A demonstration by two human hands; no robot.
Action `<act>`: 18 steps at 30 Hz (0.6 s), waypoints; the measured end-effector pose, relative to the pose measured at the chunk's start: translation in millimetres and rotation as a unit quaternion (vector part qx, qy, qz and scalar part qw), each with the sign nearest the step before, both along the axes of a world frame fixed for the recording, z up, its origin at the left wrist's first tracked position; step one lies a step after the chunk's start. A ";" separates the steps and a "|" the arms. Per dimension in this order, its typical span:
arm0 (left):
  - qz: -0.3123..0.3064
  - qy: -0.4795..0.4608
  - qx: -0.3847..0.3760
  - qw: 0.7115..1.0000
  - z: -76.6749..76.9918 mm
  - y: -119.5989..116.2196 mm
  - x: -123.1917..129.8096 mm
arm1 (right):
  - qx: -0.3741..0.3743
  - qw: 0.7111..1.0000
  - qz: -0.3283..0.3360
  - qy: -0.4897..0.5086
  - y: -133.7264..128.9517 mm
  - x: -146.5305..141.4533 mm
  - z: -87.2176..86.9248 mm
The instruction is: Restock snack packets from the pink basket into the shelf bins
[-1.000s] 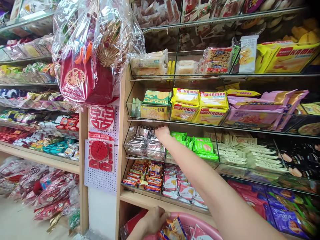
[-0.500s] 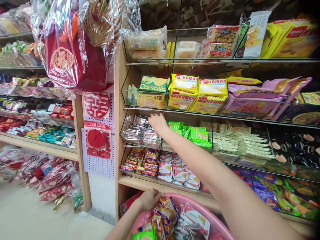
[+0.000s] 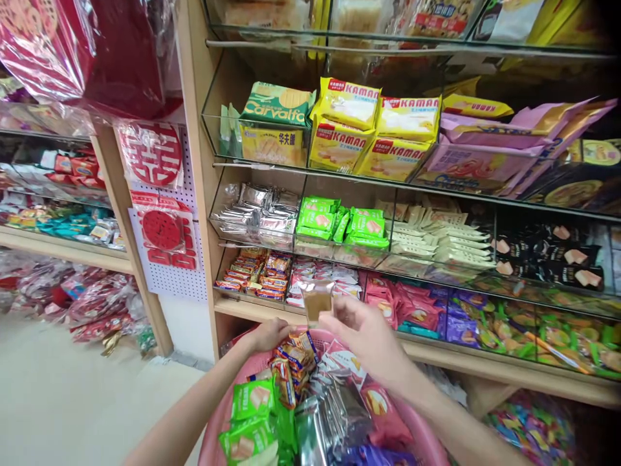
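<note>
My right hand (image 3: 371, 336) is raised above the far side of a pink basket (image 3: 429, 430). Between its thumb and fingers it pinches a small, shiny snack packet (image 3: 317, 303) that looks brownish. My left hand (image 3: 272, 335) grips the basket's far-left rim, with its fingertips partly hidden. Inside the basket are green wafer packets (image 3: 255, 401), orange-and-blue snack packets (image 3: 294, 359), a pile of silver packets (image 3: 334, 408), pink packets (image 3: 383, 408) and purple ones (image 3: 376, 455).
Glass-fronted shelves face me, with silver packets (image 3: 262, 210), green packets (image 3: 342, 220) and yellow KAMAN packs (image 3: 373, 129) in compartments. A wooden upright (image 3: 196, 162) stands at the left, beside red paper decorations (image 3: 165, 226). Bagged goods (image 3: 97, 304) lie low at the far left.
My right hand has come down from the silver-packet compartment to above the basket, now with a packet in it. The view has tilted downward, showing more of the basket. My left hand stays on the rim.
</note>
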State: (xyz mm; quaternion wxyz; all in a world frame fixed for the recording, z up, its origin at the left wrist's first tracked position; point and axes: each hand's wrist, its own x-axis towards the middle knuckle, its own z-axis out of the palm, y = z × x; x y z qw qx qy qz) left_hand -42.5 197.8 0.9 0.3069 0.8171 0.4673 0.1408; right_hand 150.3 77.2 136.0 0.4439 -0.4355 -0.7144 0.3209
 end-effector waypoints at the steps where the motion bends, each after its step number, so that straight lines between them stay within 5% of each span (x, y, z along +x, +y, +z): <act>1: -0.003 -0.001 -0.001 1.000 -0.3 0.6 0.1 | -0.076 0.995 0.023 0.062 -4.9 4.1 -11.0; 5: -0.009 -0.005 -0.006 1.000 0.8 1.3 0.8 | -0.220 0.950 0.091 0.203 -15.6 8.7 -29.9; 18: 0.004 -0.013 -0.026 1.000 0.9 0.7 0.2 | -0.249 0.951 0.048 0.178 -17.5 6.3 -45.1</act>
